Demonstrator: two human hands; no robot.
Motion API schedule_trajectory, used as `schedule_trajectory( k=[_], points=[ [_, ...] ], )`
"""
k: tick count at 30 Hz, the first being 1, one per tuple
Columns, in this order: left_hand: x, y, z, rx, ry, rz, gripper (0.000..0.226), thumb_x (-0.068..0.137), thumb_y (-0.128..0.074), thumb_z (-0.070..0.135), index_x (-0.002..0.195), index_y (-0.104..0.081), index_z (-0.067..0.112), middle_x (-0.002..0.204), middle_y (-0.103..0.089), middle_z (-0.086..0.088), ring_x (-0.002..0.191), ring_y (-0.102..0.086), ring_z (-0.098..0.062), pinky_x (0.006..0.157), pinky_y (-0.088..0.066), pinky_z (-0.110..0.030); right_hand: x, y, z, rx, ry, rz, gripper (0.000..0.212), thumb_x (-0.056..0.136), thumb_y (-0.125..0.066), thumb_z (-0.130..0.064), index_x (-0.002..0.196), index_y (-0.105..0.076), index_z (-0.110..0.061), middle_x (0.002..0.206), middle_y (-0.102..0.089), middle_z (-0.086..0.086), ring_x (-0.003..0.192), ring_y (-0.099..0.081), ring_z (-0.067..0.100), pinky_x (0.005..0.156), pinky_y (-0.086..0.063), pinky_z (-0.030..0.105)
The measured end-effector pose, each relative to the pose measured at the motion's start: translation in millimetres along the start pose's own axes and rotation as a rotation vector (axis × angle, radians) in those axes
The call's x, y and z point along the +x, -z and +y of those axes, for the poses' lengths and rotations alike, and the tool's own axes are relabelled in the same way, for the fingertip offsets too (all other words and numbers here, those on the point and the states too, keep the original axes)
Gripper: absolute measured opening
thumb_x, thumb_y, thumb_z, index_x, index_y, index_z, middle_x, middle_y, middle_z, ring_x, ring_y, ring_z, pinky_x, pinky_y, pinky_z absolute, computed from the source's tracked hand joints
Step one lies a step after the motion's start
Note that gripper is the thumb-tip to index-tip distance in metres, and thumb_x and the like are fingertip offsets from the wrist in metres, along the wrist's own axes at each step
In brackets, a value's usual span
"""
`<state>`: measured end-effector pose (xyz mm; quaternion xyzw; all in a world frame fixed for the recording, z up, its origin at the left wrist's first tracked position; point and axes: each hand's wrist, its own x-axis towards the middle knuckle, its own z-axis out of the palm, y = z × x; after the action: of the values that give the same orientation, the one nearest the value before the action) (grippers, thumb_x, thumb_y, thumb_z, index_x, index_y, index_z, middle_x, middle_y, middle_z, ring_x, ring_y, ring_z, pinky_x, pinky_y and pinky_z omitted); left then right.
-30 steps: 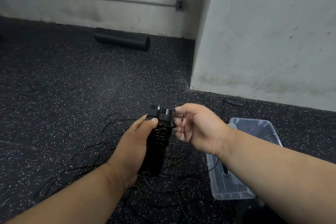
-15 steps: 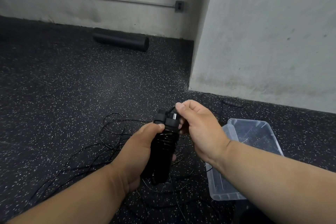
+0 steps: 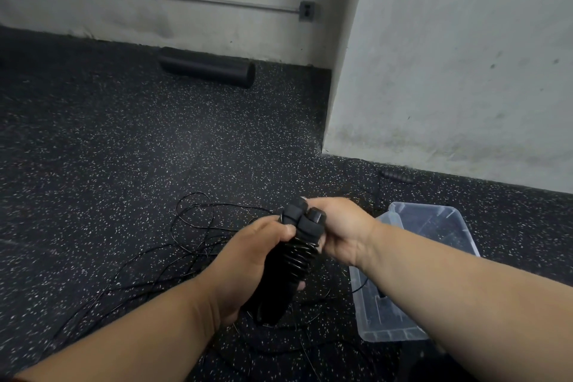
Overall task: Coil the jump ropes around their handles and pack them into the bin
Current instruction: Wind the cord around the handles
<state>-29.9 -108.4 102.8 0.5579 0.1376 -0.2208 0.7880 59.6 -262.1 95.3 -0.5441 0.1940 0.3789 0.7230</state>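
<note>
Two black handles (image 3: 297, 245) are held side by side as one bundle just below the middle of the frame, their capped ends pointing up and away. Thin black rope (image 3: 299, 253) is wound round the pair in tight turns across the middle of the bundle; the lower part of the bundle is plain black and tapers toward the bottom of the frame.

Two hands are on the bundle. The left hand (image 3: 248, 270) grips its lower and middle part, fingers curled round it, with the thumb pressed on the upper part near the caps. The right hand (image 3: 338, 232) holds the capped end from the right side, its fingers (image 3: 310, 203) curled over the top; whether they also pinch the rope's end cannot be told.

Loose black rope (image 3: 192, 220) lies in tangled loops on the floor (image 3: 124, 139) left of and beneath the hands, running toward the lower left of the frame.

One clear plastic bin (image 3: 400, 319) sits on the floor at the lower right, partly behind the right forearm, with dark things inside that are too dim to tell.

One further ribbed black handle (image 3: 397, 176) lies on the floor by the foot of the wall (image 3: 465, 71), above the bin. One black foam roller (image 3: 206, 67) lies against the far wall in the upper middle, and one outlet box (image 3: 307, 11) is fixed to that wall above it.
</note>
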Motion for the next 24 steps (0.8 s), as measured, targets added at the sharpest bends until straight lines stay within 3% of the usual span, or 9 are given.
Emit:
schedule_trajectory(
  k=[4, 8, 11, 15, 18, 21, 24],
  points=[
    [-1, 5, 5, -0.011, -0.097, 0.043, 0.053, 0.083, -0.061, 0.036, 0.124, -0.065, 0.004, 0.101, -0.069, -0.024, 0.081, -0.065, -0.036, 0.061, -0.058, -0.038, 2, 1, 10, -0.021, -0.052, -0.011, 0.018, 0.103, -0.053, -0.002, 0.092, -0.069, -0.001, 0.068, -0.056, 0.005, 0.042, -0.057, 0.007, 0.042, -0.054, 0.019],
    [4, 9, 6, -0.014, -0.151, 0.104, 0.044, 0.096, -0.057, 0.04, 0.131, -0.064, 0.015, 0.116, -0.071, -0.027, 0.086, -0.067, -0.035, 0.066, -0.058, -0.041, 0, 1, 11, -0.047, 0.084, -0.006, 0.017, 0.107, -0.057, -0.014, 0.09, -0.059, -0.013, 0.064, -0.06, 0.001, 0.044, -0.054, 0.004, 0.042, -0.053, 0.02],
    [4, 11, 11, -0.12, -0.138, 0.009, 0.055, 0.096, -0.057, 0.039, 0.144, -0.056, 0.013, 0.12, -0.069, -0.031, 0.089, -0.069, -0.035, 0.069, -0.06, -0.039, -1, 1, 15, -0.076, 0.102, -0.026, 0.019, 0.107, -0.055, -0.011, 0.089, -0.056, -0.015, 0.061, -0.062, 0.001, 0.045, -0.053, 0.005, 0.046, -0.055, 0.022],
    [-5, 2, 9, -0.116, -0.095, -0.135, 0.049, 0.091, -0.054, 0.036, 0.127, -0.064, 0.004, 0.101, -0.068, -0.027, 0.077, -0.069, -0.033, 0.064, -0.06, -0.038, 1, 3, 25, -0.094, 0.033, -0.102, 0.01, 0.102, -0.057, -0.005, 0.11, -0.061, -0.009, 0.065, -0.058, 0.003, 0.048, -0.05, 0.01, 0.042, -0.049, 0.022],
    [-3, 2, 5, -0.14, -0.114, -0.165, 0.047, 0.093, -0.054, 0.03, 0.133, -0.057, 0.004, 0.103, -0.065, -0.027, 0.082, -0.068, -0.034, 0.068, -0.061, -0.042, -2, 0, 31, -0.071, 0.01, -0.125, 0.016, 0.105, -0.052, -0.006, 0.096, -0.065, -0.008, 0.061, -0.055, 0.001, 0.048, -0.044, 0.011, 0.036, -0.043, 0.021],
    [1, 8, 9, -0.158, -0.121, 0.011, 0.051, 0.1, -0.052, 0.038, 0.123, -0.066, -0.006, 0.104, -0.069, -0.032, 0.082, -0.069, -0.034, 0.07, -0.06, -0.039, -6, -3, 32, -0.126, 0.191, -0.018, 0.018, 0.107, -0.057, -0.016, 0.089, -0.057, -0.018, 0.065, -0.062, 0.0, 0.053, -0.049, 0.011, 0.043, -0.043, 0.021],
    [2, 14, 14, -0.147, -0.082, 0.18, 0.05, 0.103, -0.047, 0.043, 0.113, -0.076, 0.003, 0.103, -0.072, -0.03, 0.08, -0.069, -0.033, 0.064, -0.056, -0.036, -18, -7, 26, -0.436, 0.551, 0.103, 0.021, 0.105, -0.062, -0.027, 0.087, -0.061, -0.017, 0.076, -0.063, 0.004, 0.065, -0.051, 0.018, 0.059, -0.044, 0.035]
  ],
)
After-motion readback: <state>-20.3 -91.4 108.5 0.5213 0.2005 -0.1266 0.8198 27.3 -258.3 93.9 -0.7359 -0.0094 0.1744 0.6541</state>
